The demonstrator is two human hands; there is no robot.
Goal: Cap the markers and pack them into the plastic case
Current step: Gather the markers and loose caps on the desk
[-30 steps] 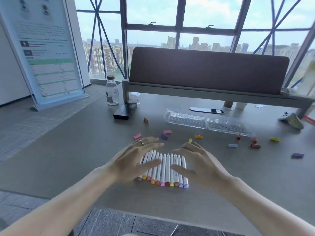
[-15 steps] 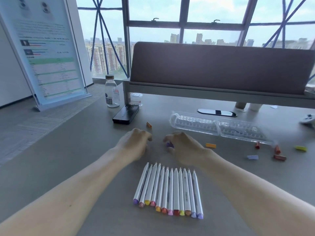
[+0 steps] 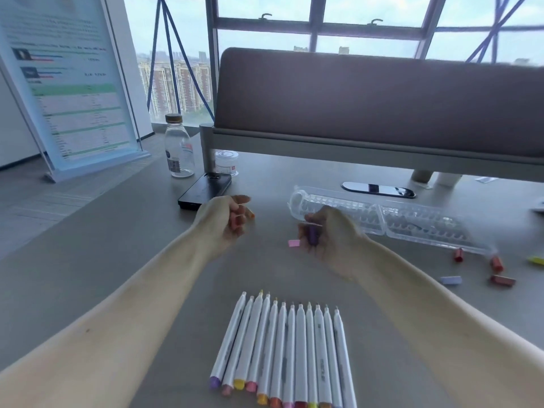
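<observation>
Several white markers lie side by side near the table's front edge, tips uncapped and pointing away from me. My left hand is lifted beyond them with its fingers curled around a pink-red cap. My right hand is curled around a purple cap. A pink cap lies on the table between my hands. The clear plastic case lies open behind my right hand. More loose caps, red and pale blue among them, are scattered to the right.
A black phone, a clear bottle and a small white jar stand at the back left. A grey desk divider runs across the back. A standing sign is at far left.
My hands left the row of markers, reached forward to the loose caps and closed on them. They now lift, each with a cap. The view has shifted closer to the table.
</observation>
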